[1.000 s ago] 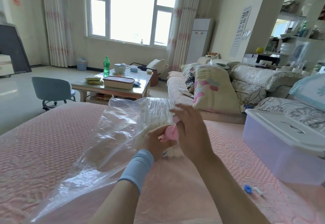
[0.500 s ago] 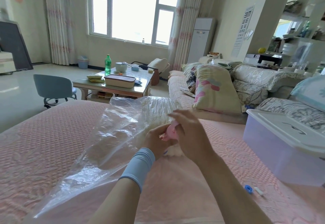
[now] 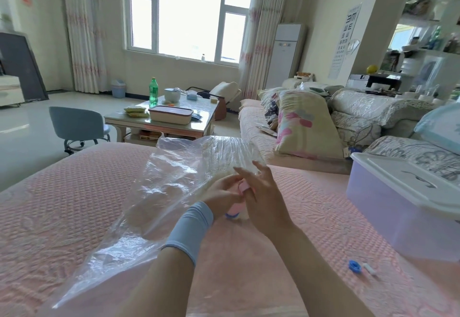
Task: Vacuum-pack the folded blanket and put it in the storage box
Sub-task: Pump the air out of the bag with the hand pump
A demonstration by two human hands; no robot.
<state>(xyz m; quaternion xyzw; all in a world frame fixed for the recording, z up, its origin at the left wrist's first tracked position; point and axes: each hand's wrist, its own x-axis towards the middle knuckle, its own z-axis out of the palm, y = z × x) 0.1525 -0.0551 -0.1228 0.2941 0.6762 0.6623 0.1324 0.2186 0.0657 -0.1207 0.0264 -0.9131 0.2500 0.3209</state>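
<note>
Home living room: sofa (image 3: 361,115), coffee table (image 3: 174,117)

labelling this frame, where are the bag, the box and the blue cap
bag (image 3: 159,192): head view, middle of its clear film
box (image 3: 398,219): head view, its translucent side wall
blue cap (image 3: 354,266): head view, its round top
</note>
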